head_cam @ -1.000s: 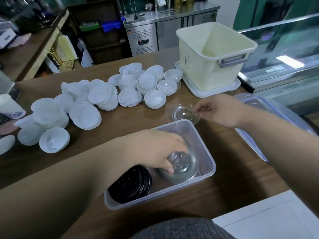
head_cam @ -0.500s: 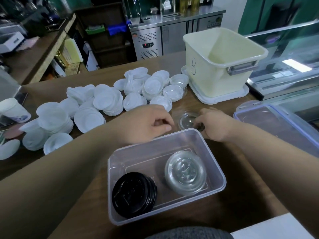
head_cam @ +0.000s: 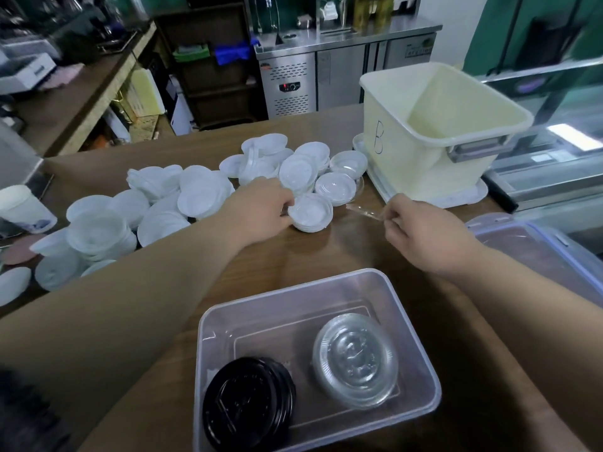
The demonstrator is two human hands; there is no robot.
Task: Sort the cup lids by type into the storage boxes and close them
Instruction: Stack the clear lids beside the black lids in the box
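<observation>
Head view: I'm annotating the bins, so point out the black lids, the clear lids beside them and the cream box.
black lids [head_cam: 248, 406], head view, top of the stack.
clear lids [head_cam: 355, 358], head view, centre of the top lid.
cream box [head_cam: 408, 158], head view, front wall beside the B.

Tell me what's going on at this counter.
A person is sorting cup lids. The left hand grips a white stack at the edge of the pile, while the right hand pinches a single clear lid just above the table. The box in front holds black lids and a clear stack side by side. The bin marked B stands open; no lids show in it.
</observation>
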